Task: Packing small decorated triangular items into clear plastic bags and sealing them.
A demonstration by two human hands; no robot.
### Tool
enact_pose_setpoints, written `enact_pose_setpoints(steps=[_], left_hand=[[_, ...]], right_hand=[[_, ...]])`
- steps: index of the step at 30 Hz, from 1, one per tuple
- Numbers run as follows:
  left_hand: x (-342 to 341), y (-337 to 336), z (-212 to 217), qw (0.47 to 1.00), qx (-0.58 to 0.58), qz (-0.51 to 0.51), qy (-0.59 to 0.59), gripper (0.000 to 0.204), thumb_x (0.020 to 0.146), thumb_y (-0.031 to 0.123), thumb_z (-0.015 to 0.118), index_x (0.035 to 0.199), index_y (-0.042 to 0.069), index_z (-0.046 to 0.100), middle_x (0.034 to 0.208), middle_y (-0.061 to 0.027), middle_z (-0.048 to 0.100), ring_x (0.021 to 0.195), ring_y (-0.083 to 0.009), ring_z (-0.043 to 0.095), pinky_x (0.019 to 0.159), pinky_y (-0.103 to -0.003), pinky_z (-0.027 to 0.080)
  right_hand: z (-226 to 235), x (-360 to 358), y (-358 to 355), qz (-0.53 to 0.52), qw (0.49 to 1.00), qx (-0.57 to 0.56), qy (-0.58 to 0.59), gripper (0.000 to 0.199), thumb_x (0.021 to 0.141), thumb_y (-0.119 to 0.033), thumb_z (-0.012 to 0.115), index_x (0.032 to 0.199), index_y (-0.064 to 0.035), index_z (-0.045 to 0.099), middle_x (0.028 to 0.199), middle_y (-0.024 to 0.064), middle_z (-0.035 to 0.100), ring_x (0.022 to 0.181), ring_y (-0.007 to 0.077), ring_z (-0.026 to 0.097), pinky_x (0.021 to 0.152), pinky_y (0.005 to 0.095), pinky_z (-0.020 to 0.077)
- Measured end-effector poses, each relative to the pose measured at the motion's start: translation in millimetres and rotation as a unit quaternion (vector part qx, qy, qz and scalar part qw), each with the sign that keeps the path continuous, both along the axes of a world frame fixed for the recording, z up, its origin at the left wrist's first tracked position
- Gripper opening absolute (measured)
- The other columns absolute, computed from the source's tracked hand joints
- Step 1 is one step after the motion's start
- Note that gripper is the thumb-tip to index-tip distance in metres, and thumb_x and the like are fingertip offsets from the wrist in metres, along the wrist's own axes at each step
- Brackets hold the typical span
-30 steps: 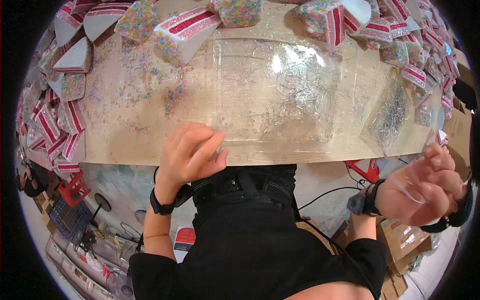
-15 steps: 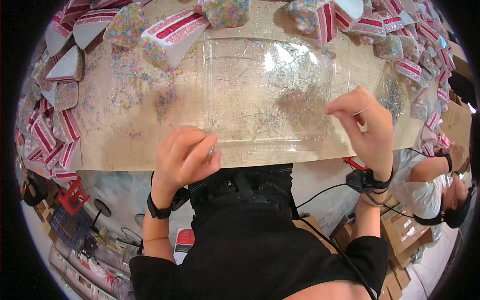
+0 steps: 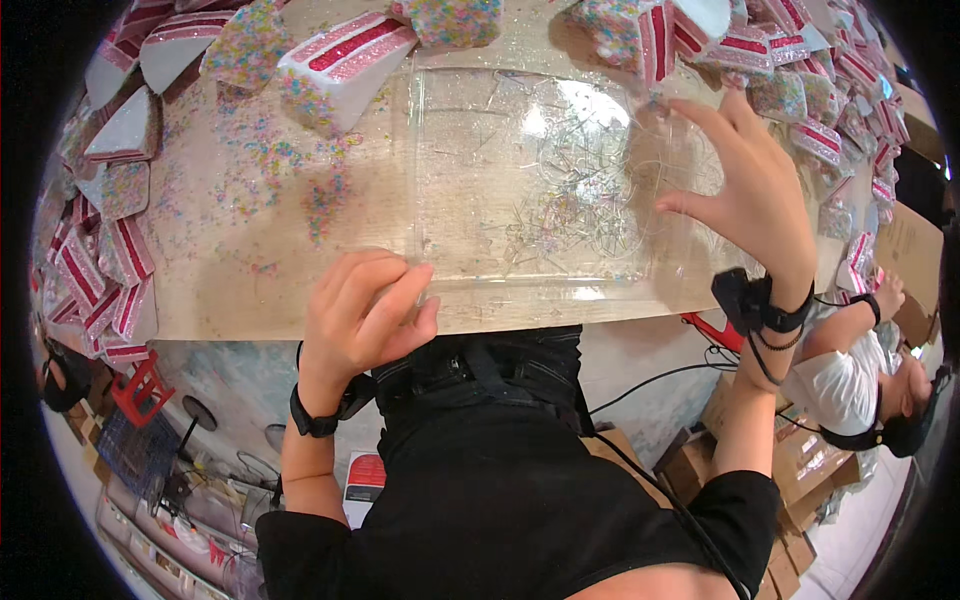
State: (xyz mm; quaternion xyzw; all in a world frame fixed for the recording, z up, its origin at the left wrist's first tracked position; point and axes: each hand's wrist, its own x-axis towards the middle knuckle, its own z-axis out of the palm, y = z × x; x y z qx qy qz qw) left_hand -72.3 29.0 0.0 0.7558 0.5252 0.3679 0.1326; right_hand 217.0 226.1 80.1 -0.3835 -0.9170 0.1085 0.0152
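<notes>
My left hand [image 3: 368, 312] is closed in a pinch at the table's near edge, by the left corner of a shallow clear plastic tray [image 3: 540, 291]. A small shiny bit shows between its fingers, too small to name. My right hand [image 3: 752, 185] reaches over the tray's right side with thumb and fingers spread, and nothing shows in it. Its fingertips are close to the decorative cake slices at the far right, the nearest being a pink-striped cake slice [image 3: 655, 42]. Many thin silvery metal pieces [image 3: 575, 215] and fine clear loops lie in the tray.
Cake slices with sprinkle-covered sides [image 3: 335, 65] line the table's far, left and right edges. Loose coloured sprinkles [image 3: 320, 190] are scattered on the tabletop left of the tray. Another person [image 3: 850, 365] is at the right, beside cardboard boxes [image 3: 815, 455]. A red stool [image 3: 142, 390] stands at lower left.
My right hand has moved away and to the right from above the tray, and its pinched fingers have spread. The fine loop at its fingertips is gone from them. My left hand has stayed put.
</notes>
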Motion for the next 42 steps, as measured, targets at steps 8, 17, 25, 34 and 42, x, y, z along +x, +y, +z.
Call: enact_pose_setpoints(steps=[8, 17, 25, 34, 42], left_hand=[[-0.4, 1.8, 1.8, 1.0, 0.0, 0.002, 0.0, 0.035, 0.059, 0.001, 0.075, 0.092, 0.006, 0.063, 0.084, -0.0064, 0.057, 0.073, -0.0258, 0.061, 0.062, -0.036, 0.052], [-2.0, 1.2, 0.9, 1.0, -0.001, 0.0, -0.001, 0.035, 0.059, 0.001, 0.074, 0.091, 0.006, 0.062, 0.084, -0.007, 0.057, 0.073, -0.0264, 0.061, 0.063, -0.036, 0.052], [-1.7, 1.4, -0.4, 1.0, 0.016, -0.009, -0.002, 0.035, 0.058, 0.001, 0.074, 0.091, 0.006, 0.062, 0.083, -0.0065, 0.056, 0.072, -0.0259, 0.061, 0.061, -0.035, 0.051], [-1.0, 1.8, -1.1, 1.0, 0.023, -0.005, 0.015, 0.033, 0.06, 0.003, 0.075, 0.091, 0.007, 0.064, 0.083, -0.0056, 0.057, 0.072, -0.0242, 0.061, 0.062, -0.035, 0.051], [-1.6, 0.2, 2.3, 1.0, 0.002, -0.01, 0.015, 0.035, 0.061, 0.002, 0.073, 0.094, 0.007, 0.065, 0.083, -0.0036, 0.058, 0.074, -0.0232, 0.062, 0.062, -0.034, 0.051]], right_hand=[[3.2, 0.5, 1.6, 0.044, 0.988, 0.009, -0.149, 0.017, 0.076, -0.014, 0.071, 0.087, -0.0033, 0.064, 0.089, 0.0098, 0.051, 0.09, 0.0276, 0.055, 0.073, 0.0396, 0.0473], [25.0, 32.0, -14.8, -0.016, 0.967, -0.246, 0.069, 0.018, 0.081, -0.007, 0.063, 0.098, -0.0011, 0.059, 0.085, 0.011, 0.058, 0.081, 0.029, 0.057, 0.069, 0.0375, 0.0467], [14.3, 34.2, -29.9, 0.096, 0.979, -0.17, -0.065, 0.05, 0.075, -0.001, 0.063, 0.124, -0.0126, 0.06, 0.076, 0.009, 0.049, 0.075, 0.0283, 0.051, 0.066, 0.0383, 0.0455], [6.2, 46.9, -9.3, 0.176, 0.978, -0.105, -0.024, 0.031, 0.067, 0.0, 0.064, 0.098, -0.0055, 0.067, 0.075, 0.0079, 0.045, 0.072, 0.0264, 0.049, 0.063, 0.0362, 0.0447], [31.6, 51.1, -15.4, 0.11, 0.991, -0.077, 0.009, 0.023, 0.063, -0.002, 0.071, 0.086, -0.0031, 0.067, 0.073, 0.0078, 0.044, 0.071, 0.0251, 0.049, 0.06, 0.0361, 0.0408]])
